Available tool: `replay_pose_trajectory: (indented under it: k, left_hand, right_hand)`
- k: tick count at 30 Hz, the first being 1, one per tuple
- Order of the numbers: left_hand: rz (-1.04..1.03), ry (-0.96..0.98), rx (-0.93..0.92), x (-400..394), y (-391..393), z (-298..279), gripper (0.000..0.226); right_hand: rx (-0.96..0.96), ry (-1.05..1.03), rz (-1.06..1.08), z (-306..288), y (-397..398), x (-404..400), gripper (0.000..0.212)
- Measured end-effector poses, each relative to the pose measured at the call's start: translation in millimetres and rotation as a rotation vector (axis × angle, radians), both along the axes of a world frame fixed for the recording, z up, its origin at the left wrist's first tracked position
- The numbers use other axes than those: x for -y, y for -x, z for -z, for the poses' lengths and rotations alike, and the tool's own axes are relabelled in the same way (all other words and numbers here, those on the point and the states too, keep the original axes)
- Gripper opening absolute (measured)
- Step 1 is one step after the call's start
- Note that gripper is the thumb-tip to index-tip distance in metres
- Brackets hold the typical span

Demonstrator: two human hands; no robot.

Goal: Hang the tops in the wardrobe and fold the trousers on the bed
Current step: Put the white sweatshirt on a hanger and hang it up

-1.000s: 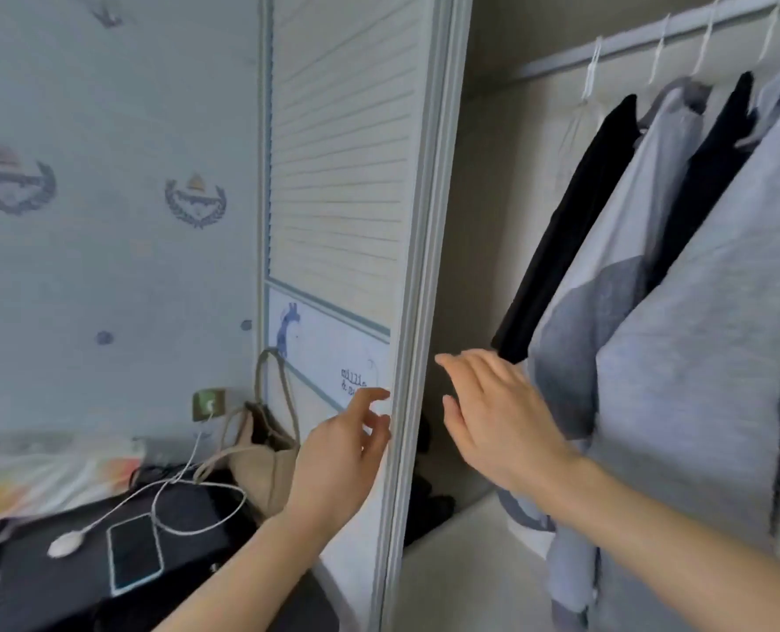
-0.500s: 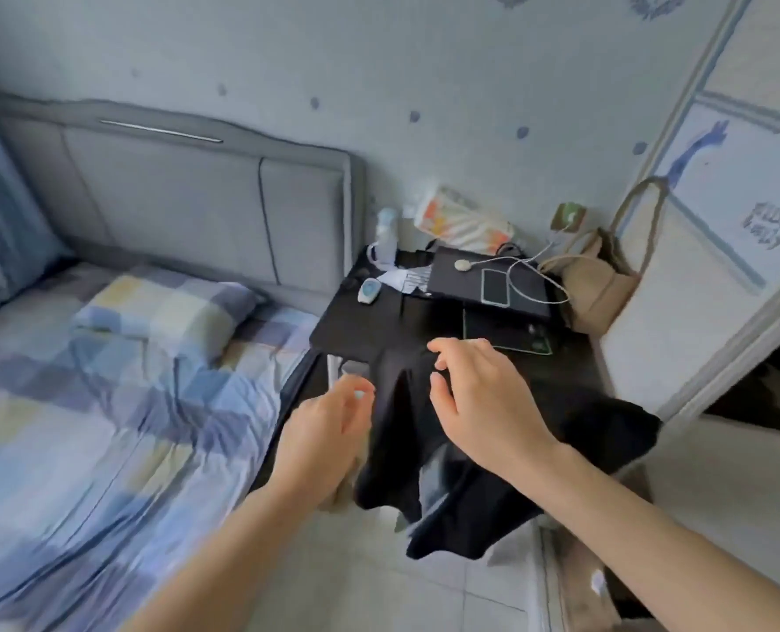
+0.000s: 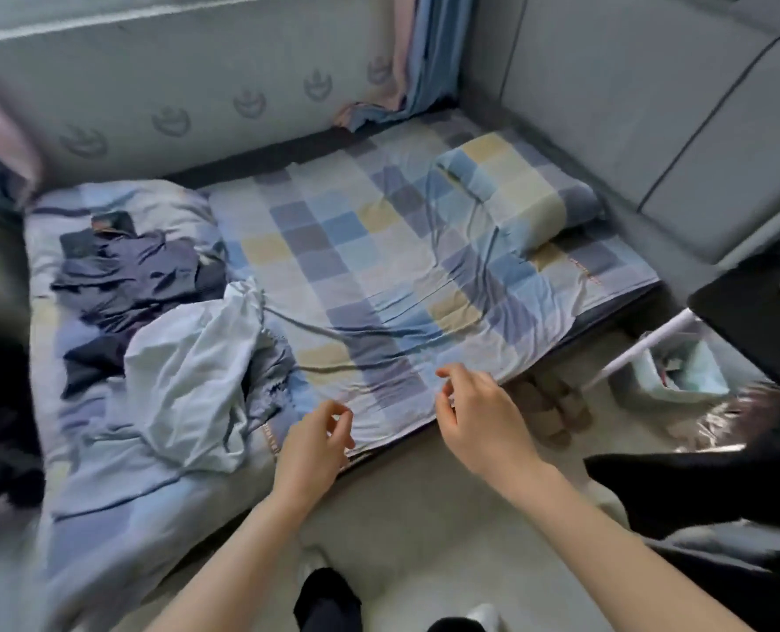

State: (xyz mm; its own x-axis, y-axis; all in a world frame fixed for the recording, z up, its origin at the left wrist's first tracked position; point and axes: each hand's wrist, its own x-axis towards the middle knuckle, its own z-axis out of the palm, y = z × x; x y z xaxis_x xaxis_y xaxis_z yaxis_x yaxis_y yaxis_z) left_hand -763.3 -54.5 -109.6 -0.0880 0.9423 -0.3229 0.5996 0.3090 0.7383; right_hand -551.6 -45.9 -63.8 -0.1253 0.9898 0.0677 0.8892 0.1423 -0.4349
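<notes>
Hands empty above the bed edge

Here we hold our left hand (image 3: 308, 442) and right hand (image 3: 479, 415) over the near edge of the bed (image 3: 379, 248), fingers loosely curled, gripping nothing. Dark trousers (image 3: 128, 275) and a pale top (image 3: 192, 371) lie crumpled at frame left.

Two bare forearms reach forward from the near edge. The left hand (image 3: 312, 442) and right hand (image 3: 481, 415) hover side by side, fingers loosely curled, holding nothing.
</notes>
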Motion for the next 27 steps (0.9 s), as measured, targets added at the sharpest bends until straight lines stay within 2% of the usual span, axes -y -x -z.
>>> replay_pose_trajectory:
  k: [2,5,12,17,19,22,27]
  left_hand:
    - [-0.065,0.063,-0.056,-2,66,19,0.019]
    - [-0.13,0.194,-0.087,-5,147,50,0.017]
    - [-0.377,0.439,-0.018,-32,270,130,0.003]
    - [-0.574,0.553,0.062,-64,304,179,0.035]
    - [-0.653,0.562,0.082,-80,311,204,0.044]
    - [-0.743,0.593,0.027,-96,316,253,0.062]
    - [-0.824,0.523,-0.013,-109,315,305,0.121]
  right_hand:
    - [0.004,0.082,-0.05,24,58,-25,0.037]
    - [-0.014,0.206,-0.108,55,129,-56,0.031]
    - [-0.057,0.568,-0.157,125,249,-140,0.027]
    - [-0.183,0.82,-0.053,185,310,-204,0.019]
    - [-0.252,0.964,0.047,212,332,-229,0.028]
    - [-0.354,1.214,0.229,266,361,-256,0.019]
    - [-0.294,1.411,0.22,338,400,-265,0.037]
